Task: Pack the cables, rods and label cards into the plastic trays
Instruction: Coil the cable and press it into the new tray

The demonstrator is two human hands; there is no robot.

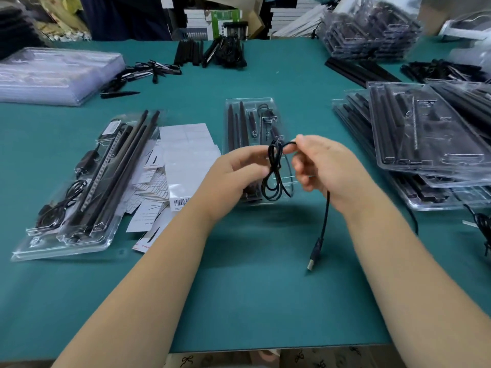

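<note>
Clearly the packing is well under way but far from over. Both hands work a black cable [273,171] above the bench [252,301]: the left hand [236,172] pinches the gathered loops, and the right hand [321,163] pinches the top bend, so each grip is closed on the cable. Its tail hangs from under the right hand, ending in a USB plug [313,257] just above the green surface. Directly beyond the hands lies an open plastic tray [251,107] already carrying rods and a small coiled lead; this cable looks like what it is waiting for. To the left sits a filled tray [71,197] beside a loose heap of label cards [183,152]. On the right, a stack of trays [425,144] holds rods, apparently needing more parts. Loose black rods [361,70] and more trays [372,30] wait at the far side, so plenty remains.

The near half of the open tray is hidden behind the hands, and the print on the cards is too small to read.
</note>
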